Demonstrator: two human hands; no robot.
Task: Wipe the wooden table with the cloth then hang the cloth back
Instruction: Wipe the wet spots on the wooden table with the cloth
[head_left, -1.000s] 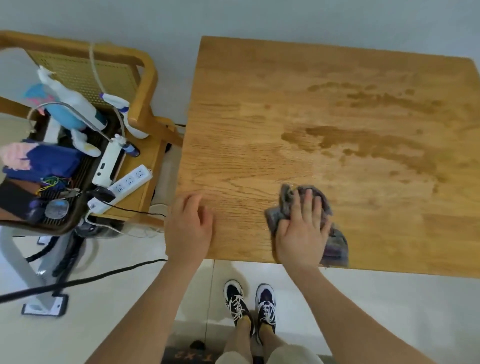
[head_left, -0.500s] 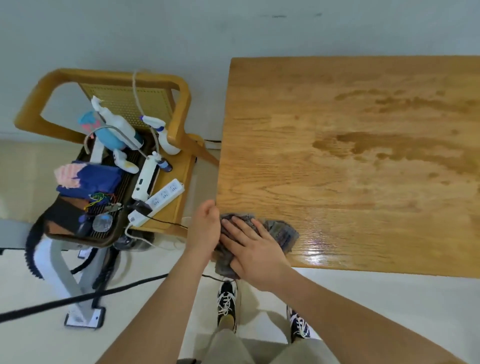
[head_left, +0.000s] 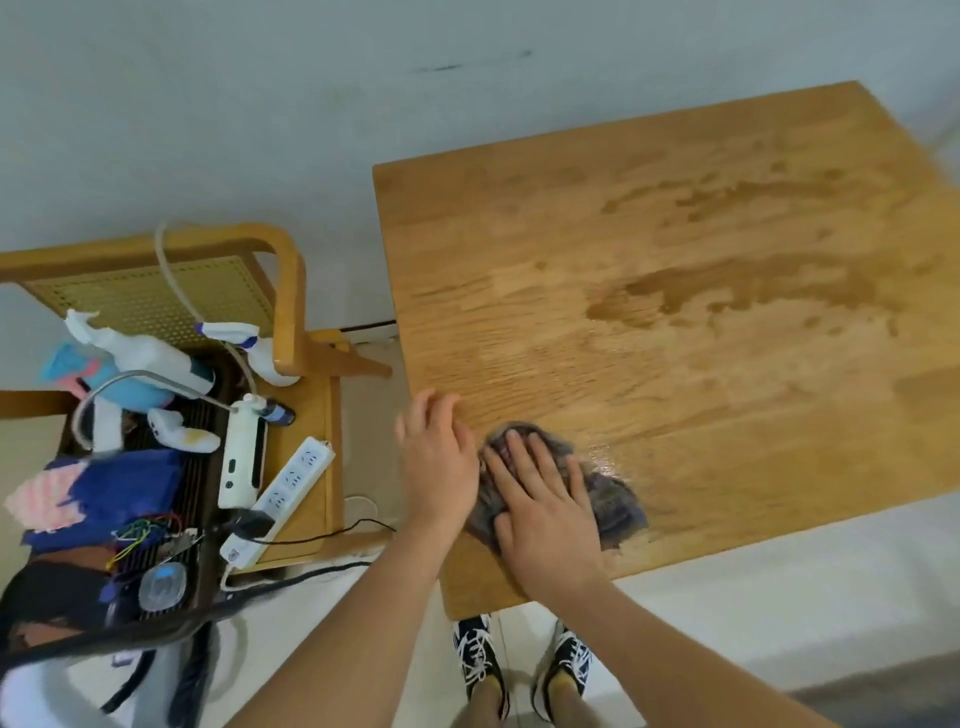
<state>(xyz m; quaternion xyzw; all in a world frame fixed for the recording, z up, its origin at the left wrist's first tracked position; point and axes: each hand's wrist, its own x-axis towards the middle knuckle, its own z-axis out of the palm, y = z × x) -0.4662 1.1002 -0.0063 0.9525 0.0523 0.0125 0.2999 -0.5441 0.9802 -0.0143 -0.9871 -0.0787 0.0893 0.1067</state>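
Observation:
The wooden table (head_left: 675, 322) fills the right of the view, with dark wet streaks across its middle and far part. A crumpled grey cloth (head_left: 613, 499) lies near the table's front left corner. My right hand (head_left: 540, 499) presses flat on the cloth, fingers spread and pointing away from me. Just left of it, my left hand (head_left: 439, 457) rests flat on the table's left edge, fingers apart, touching the cloth's left side. A shiny wet patch sits right beside the cloth.
A wooden chair (head_left: 291, 312) stands left of the table, loaded with spray bottles (head_left: 140, 353), a white power strip (head_left: 285, 493), a blue cloth (head_left: 114, 499) and cables. A black cable crosses the pale floor. My shoes (head_left: 519, 670) are under the table's front edge.
The cloth under my right hand slid left to the front left corner, then slightly up onto the table. My left hand stayed at the table's left edge. The view tilted.

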